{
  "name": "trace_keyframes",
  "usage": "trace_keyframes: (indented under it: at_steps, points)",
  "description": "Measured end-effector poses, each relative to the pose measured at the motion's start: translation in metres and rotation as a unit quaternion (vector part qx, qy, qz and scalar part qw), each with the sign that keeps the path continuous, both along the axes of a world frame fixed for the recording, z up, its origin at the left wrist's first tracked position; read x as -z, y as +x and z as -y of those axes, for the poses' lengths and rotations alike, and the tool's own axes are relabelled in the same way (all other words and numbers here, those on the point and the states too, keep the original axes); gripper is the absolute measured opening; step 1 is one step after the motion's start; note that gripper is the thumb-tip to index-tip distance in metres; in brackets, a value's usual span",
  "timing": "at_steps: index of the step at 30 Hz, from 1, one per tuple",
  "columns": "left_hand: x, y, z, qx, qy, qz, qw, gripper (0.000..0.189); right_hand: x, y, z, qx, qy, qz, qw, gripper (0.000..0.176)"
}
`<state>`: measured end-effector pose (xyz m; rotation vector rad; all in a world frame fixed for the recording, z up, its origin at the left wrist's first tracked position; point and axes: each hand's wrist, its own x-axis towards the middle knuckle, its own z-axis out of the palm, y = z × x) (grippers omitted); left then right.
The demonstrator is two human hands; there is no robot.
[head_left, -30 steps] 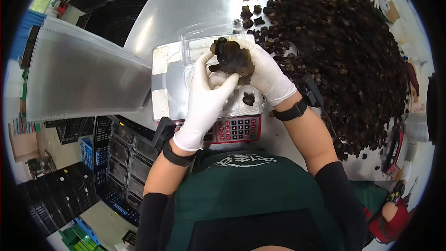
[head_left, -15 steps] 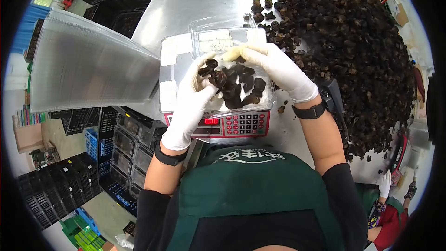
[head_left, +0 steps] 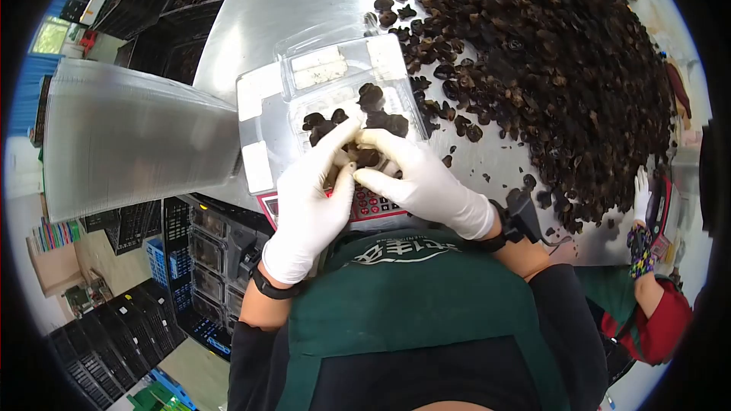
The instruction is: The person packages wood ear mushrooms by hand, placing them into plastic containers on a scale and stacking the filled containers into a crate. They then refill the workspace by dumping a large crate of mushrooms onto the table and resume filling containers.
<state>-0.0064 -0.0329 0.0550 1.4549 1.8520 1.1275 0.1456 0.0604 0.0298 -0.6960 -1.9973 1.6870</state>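
A clear plastic clamshell box (head_left: 346, 76) sits on a digital scale (head_left: 263, 144) and holds several dark, wrinkled fungus pieces (head_left: 373, 110). My left hand (head_left: 316, 198) in a white glove reaches into the near side of the box, fingertips among the pieces. My right hand (head_left: 415, 183), also gloved, meets it there, and the two together pinch a small dark piece (head_left: 368, 157) over the box's near edge. The scale's keypad (head_left: 373, 204) is mostly hidden under my hands.
A big heap of dark fungus (head_left: 548, 61) covers the right of the steel table (head_left: 266, 7). A stack of clear boxes (head_left: 129, 141) lies to the left. Black crates (head_left: 114, 327) stand on the floor lower left. Another person's gloved hand (head_left: 641, 228) works at the far right.
The clump I held above the box now lies inside it. Both hands have drawn back to the box's near edge and closed together on one small piece.
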Motion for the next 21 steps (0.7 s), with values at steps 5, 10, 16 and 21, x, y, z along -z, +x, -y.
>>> trace_keyframes:
  at_steps: [5, 10, 16, 21]
  points:
    - [-0.002, -0.004, -0.004, 0.018, 0.038, -0.067, 0.997, 0.062, 0.011, -0.003, -0.008, 0.042, -0.026, -0.096, 0.994, 0.037]
    - [-0.01, 0.014, -0.002, 0.056, 0.127, -0.16, 0.977, 0.07, -0.002, 0.006, 0.004, 0.132, 0.152, -0.134, 0.97, 0.038]
    - [-0.015, 0.024, -0.012, 0.184, 0.058, -0.052, 0.98, 0.077, 0.021, 0.093, 0.005, 0.051, -0.329, -0.088, 0.939, 0.03]
    - [0.009, -0.011, -0.023, 0.133, 0.096, -0.239, 0.957, 0.062, 0.031, 0.239, 0.033, -0.025, -0.109, 0.235, 0.966, 0.03]
